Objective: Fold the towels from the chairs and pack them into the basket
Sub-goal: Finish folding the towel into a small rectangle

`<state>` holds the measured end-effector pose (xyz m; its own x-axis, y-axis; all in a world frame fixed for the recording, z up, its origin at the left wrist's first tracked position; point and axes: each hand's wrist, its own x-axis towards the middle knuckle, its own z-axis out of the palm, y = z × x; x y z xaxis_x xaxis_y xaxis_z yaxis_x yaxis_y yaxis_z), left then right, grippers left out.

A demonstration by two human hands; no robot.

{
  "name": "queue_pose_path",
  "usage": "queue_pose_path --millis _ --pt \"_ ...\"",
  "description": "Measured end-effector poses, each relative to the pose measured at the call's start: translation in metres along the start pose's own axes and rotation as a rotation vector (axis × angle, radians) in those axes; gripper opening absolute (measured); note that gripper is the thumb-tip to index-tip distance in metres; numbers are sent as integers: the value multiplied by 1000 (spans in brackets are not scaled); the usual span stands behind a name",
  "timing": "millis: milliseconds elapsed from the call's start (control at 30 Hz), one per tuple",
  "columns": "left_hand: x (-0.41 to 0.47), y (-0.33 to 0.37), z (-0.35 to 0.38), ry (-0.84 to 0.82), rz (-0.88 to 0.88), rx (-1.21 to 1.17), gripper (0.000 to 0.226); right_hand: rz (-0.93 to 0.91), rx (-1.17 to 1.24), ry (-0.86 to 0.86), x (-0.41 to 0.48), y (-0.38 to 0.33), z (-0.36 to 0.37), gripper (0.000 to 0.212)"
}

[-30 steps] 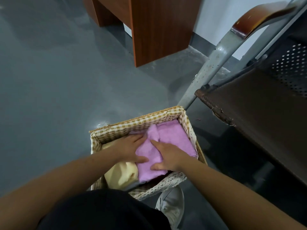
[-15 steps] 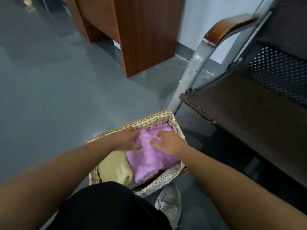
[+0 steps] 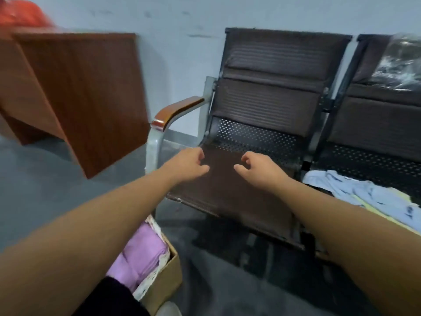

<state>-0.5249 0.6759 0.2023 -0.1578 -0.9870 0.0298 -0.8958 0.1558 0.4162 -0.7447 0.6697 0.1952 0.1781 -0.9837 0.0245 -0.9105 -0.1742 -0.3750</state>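
Note:
The basket [image 3: 168,277] stands on the floor at the lower left, partly hidden by my left arm, with a folded purple towel [image 3: 141,256] inside it. A brown chair seat [image 3: 230,192] in front of me is bare. My left hand [image 3: 189,165] and my right hand [image 3: 259,169] hover above that seat, fingers loosely curled, holding nothing. On the neighbouring seat to the right lies a light blue patterned towel [image 3: 355,192] over a pale yellow towel [image 3: 385,208].
A reddish wooden desk [image 3: 86,96] stands at the left against the wall, with something orange [image 3: 20,14] on top. The chair's metal armrest [image 3: 168,117] rises between desk and seat. A clear plastic bag [image 3: 401,62] sits on the right chair's backrest.
Both hands have let go of the purple towel and lifted out of the basket to above the chair seat. The view has swung up and right toward the chairs.

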Motion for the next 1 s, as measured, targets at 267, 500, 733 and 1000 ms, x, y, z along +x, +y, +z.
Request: queue_pose_path --millis 267,500,733,1000 --pt "69 173 107 -173 231 -4 36 370 -5 157 -62 193 -68 38" --pt "123 267 217 -299 291 -57 24 584 4 150 -73 325 -72 36" --pt "177 296 323 -363 351 -70 42 650 -52 153 -29 409 -55 33" --pt "196 306 382 -389 446 99 53 791 17 106 8 471 -29 27"
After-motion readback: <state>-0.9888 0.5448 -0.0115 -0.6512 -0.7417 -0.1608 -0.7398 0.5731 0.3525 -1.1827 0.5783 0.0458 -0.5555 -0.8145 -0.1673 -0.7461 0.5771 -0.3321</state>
